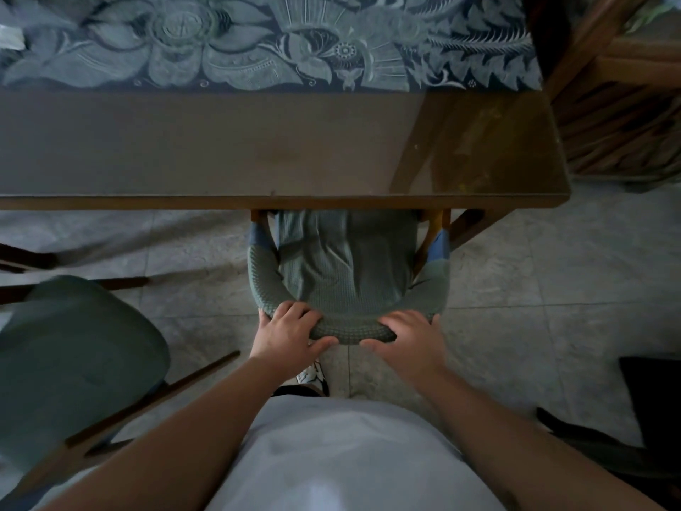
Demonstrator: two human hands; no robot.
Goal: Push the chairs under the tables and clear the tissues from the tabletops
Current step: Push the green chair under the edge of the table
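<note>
A chair with a grey-green knitted cover stands straight ahead, its seat partly under the front edge of the brown glass-topped table. Both hands rest on its curved backrest. My left hand wraps the rail left of centre, thumb underneath. My right hand lies over the rail right of centre, fingers curled on top. A pale crumpled thing, possibly a tissue, shows at the far left edge of the tabletop.
A second chair with a green seat stands pulled out at my lower left, its dark wooden legs angled across the grey tiled floor. A patterned blue cloth runs along the table. Wooden furniture stands at the right, a dark object lower right.
</note>
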